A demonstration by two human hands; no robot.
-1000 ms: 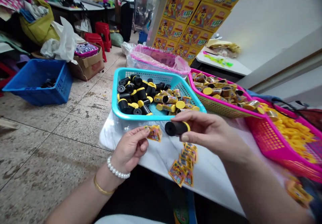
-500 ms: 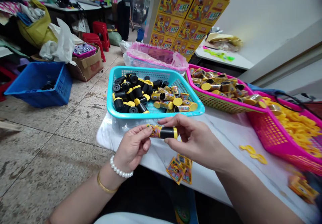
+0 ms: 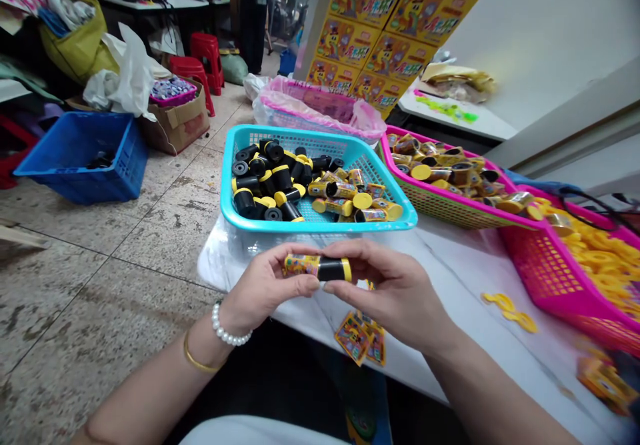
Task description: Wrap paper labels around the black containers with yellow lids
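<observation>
Between my two hands, in front of the blue basket, lies a small black cylinder [image 3: 333,269] with a yellow end, held level. A printed yellow label [image 3: 301,265] covers its left part. My left hand [image 3: 265,283] is closed on the labelled end, thumb in front and fingers behind. My right hand [image 3: 393,291] grips the black, yellow-ended part between thumb and fingers. Below my hands, several loose printed labels [image 3: 354,338] lie on the white table [image 3: 425,358]. In the turquoise basket [image 3: 320,226], plain black cylinders [image 3: 283,177] fill the left and labelled ones [image 3: 337,206] the right.
A pink basket [image 3: 450,210] of labelled cylinders and another pink basket [image 3: 530,265] of yellow plastic pieces stand at the right. Loose yellow pieces [image 3: 510,311] lie beside them. A blue crate [image 3: 85,185] is on the floor. Printed boxes [image 3: 370,51] are stacked behind; a person [image 3: 253,18] stands farther back.
My left hand has shifted from pinching the label's end to wrapping thumb and fingers along it. My right fingers have closed down onto the black part. The camera view has shifted slightly.
</observation>
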